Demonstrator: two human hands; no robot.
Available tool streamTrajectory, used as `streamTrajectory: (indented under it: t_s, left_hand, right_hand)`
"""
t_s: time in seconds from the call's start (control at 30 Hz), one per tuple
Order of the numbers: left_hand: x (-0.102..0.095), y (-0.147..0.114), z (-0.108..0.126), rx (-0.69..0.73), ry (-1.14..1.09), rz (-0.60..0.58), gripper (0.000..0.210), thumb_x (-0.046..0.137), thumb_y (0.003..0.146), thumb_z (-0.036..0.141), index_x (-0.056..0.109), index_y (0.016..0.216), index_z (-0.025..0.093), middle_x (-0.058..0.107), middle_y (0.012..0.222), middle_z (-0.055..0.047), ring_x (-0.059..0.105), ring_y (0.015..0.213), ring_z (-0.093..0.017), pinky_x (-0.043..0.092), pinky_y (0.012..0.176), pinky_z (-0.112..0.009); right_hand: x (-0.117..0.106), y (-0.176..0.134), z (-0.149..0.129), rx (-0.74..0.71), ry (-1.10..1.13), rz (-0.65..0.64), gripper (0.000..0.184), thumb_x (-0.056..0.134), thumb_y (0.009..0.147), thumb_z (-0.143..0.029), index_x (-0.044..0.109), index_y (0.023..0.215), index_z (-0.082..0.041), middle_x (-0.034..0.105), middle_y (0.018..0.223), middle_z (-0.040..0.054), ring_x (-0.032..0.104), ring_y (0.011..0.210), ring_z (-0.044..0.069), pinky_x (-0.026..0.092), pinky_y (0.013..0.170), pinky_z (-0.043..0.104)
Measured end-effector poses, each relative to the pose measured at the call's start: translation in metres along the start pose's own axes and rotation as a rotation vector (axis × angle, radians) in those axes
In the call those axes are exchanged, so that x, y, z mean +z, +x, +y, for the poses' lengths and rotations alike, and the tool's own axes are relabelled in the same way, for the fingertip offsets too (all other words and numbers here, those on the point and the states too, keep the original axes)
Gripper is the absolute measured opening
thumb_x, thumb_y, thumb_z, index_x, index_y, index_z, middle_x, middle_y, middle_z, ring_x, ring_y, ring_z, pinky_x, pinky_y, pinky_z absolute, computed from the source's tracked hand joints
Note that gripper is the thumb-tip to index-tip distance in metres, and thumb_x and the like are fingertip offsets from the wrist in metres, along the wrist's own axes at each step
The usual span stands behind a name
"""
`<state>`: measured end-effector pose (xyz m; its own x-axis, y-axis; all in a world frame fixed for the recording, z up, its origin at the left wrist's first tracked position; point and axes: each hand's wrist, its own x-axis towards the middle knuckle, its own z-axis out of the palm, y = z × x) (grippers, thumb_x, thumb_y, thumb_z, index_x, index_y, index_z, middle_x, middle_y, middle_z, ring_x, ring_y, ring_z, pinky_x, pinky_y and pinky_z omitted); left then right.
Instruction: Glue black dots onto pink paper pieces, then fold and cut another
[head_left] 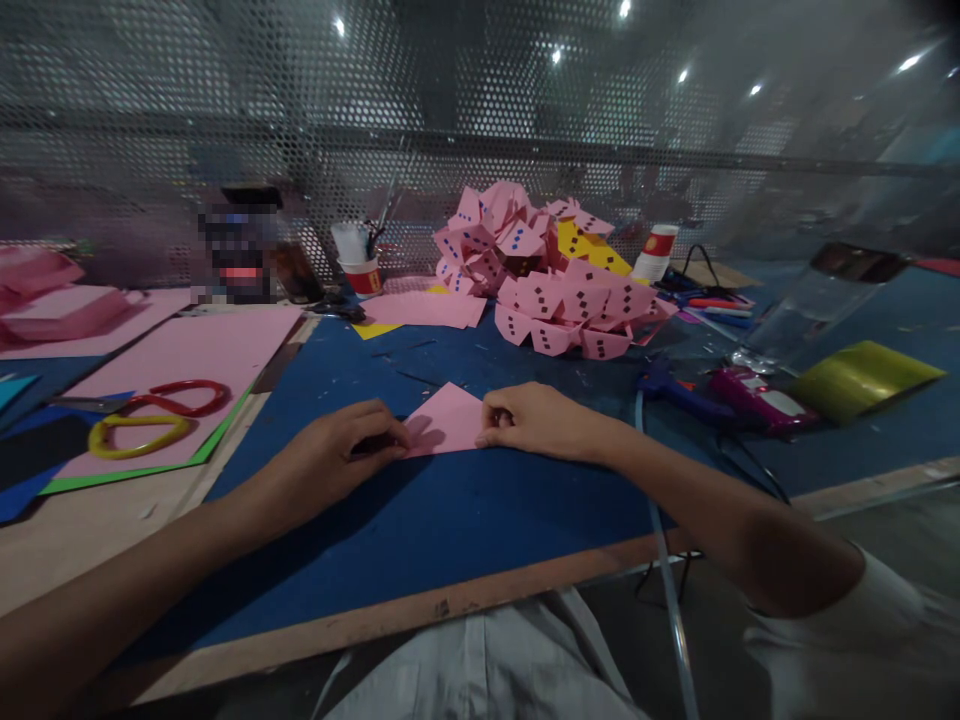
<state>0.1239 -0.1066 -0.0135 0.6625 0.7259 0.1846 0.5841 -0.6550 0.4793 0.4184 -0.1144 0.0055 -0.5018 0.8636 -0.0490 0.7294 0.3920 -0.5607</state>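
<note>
A piece of pink paper [448, 422] lies on the blue tabletop in front of me, its pointed corner facing away and a straight edge toward me. My left hand [352, 445] pinches its left end between thumb and fingers. At the opposite end, my right hand [525, 420] grips the paper with thumb and curled fingers. Beyond it stand folded pink paper pieces [585, 305] with dark diamond marks, and a taller pink folded paper cluster [491, 235] with blue marks is behind them.
Scissors [169, 405] with red and yellow handles lie on pink sheets [262, 335] at left. A blue glue gun [686, 392], a magenta device [757, 400] and a yellow tape roll [866, 382] are at right. A paper cup [361, 277] holds tools near the mesh screen [480, 90].
</note>
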Motion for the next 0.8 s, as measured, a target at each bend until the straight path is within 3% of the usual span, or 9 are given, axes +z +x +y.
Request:
streamTrajectory:
  t_s: [0.4,0.6,0.8]
  left_hand:
    - [0.003,-0.003,-0.003,0.156,0.246,0.009,0.024,0.051,0.105,0.028,0.073,0.1,0.022,0.073,0.1,-0.005,0.063,0.094,-0.022,0.045,0.086,-0.035]
    - [0.007,-0.009,0.002,0.277,0.368,0.063,0.028,0.046,0.107,0.028,0.072,0.102,0.019,0.072,0.098,-0.007,0.063,0.09,-0.023,0.048,0.083,-0.036]
    - [0.013,-0.012,0.004,0.3,0.402,0.093,0.032,0.041,0.108,0.025,0.07,0.101,0.014,0.07,0.099,-0.01,0.067,0.088,-0.022,0.053,0.077,-0.034]
  right_hand:
    - [0.0,0.0,0.0,-0.011,-0.008,-0.003,0.015,0.075,0.089,-0.033,0.07,0.089,-0.018,0.071,0.086,0.0004,0.061,0.078,0.015,0.032,0.065,0.025]
    - [0.001,0.001,0.001,0.0,-0.012,-0.005,0.015,0.074,0.089,-0.033,0.07,0.089,-0.019,0.07,0.085,0.0007,0.06,0.078,0.015,0.031,0.065,0.025]
    - [0.001,0.001,0.003,-0.017,-0.006,-0.012,0.016,0.074,0.09,-0.034,0.07,0.091,-0.018,0.071,0.086,0.0013,0.061,0.078,0.015,0.031,0.065,0.025]
